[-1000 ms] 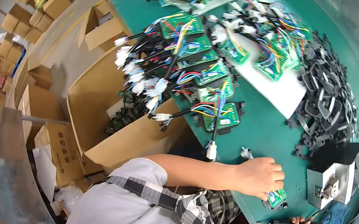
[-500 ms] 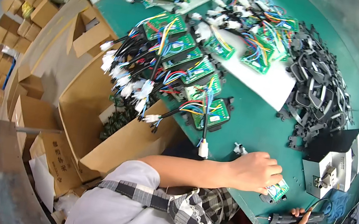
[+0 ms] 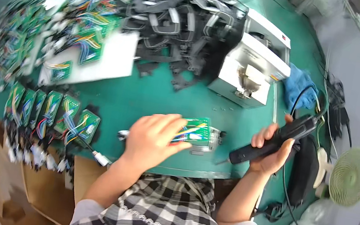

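My left hand (image 3: pixel 152 139) lies over a small green circuit board (image 3: pixel 194 132) with coloured wires, pressing it onto a metal fixture (image 3: pixel 209 140) on the green table (image 3: pixel 154 96) near its front edge. Its fingers are spread across the board's left part. My right hand (image 3: pixel 273 152) grips a black electric screwdriver (image 3: pixel 275 140), held slanted with its tip (image 3: pixel 221 161) pointing down-left, a short way right of the board. A black cable runs from the screwdriver's upper end.
A row of green boards with wire harnesses (image 3: pixel 51 112) lines the left front edge. A heap of black plastic frames (image 3: pixel 177 16) lies at the back. A white machine (image 3: pixel 252 62) and blue cloth (image 3: pixel 302 87) stand at right. A green fan (image 3: pixel 350 175) sits right; cardboard boxes (image 3: pixel 12 175) below left.
The view has swung right, so the table now sits centred. My left hand stays on the green board. My right hand has lifted the screwdriver up beside it.
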The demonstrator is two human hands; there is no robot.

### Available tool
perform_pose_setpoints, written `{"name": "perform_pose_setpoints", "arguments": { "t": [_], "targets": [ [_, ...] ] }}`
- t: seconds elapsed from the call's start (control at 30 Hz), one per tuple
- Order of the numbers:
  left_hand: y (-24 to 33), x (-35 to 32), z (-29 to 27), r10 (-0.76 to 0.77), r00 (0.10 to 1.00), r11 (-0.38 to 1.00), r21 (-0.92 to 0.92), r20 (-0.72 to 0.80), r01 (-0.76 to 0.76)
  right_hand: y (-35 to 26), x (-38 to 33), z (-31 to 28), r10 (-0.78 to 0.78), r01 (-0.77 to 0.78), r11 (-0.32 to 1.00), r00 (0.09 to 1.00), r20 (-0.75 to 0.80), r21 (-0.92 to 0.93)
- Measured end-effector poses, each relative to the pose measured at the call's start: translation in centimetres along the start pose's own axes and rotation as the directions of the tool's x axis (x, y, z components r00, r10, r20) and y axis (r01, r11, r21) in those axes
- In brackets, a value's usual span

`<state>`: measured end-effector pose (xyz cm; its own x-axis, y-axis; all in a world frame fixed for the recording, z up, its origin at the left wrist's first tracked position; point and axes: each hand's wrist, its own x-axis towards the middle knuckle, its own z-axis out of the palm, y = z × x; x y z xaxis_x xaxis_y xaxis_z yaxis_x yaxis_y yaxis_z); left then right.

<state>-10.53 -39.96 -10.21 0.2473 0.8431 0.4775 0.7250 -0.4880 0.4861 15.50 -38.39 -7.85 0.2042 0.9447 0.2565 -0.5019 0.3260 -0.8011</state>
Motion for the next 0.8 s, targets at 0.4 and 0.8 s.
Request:
{"name": "perform_pose_setpoints", "arguments": {
  "t": [0.4,0.8],
  "targets": [
    [-0.3,-0.1,0.2,-0.024,0.999,0.999,0.039,-0.038,0.025,-2.2,9.9,8.5,-0.65,0.676,0.654,0.732,0.206,-0.34],
    [-0.5,0.1,0.2,-0.02,0.999,0.997,0.077,-0.031,0.022,-1.7,9.3,8.7,-0.531,0.569,0.678,0.817,0.225,-0.466]
  ]
}}
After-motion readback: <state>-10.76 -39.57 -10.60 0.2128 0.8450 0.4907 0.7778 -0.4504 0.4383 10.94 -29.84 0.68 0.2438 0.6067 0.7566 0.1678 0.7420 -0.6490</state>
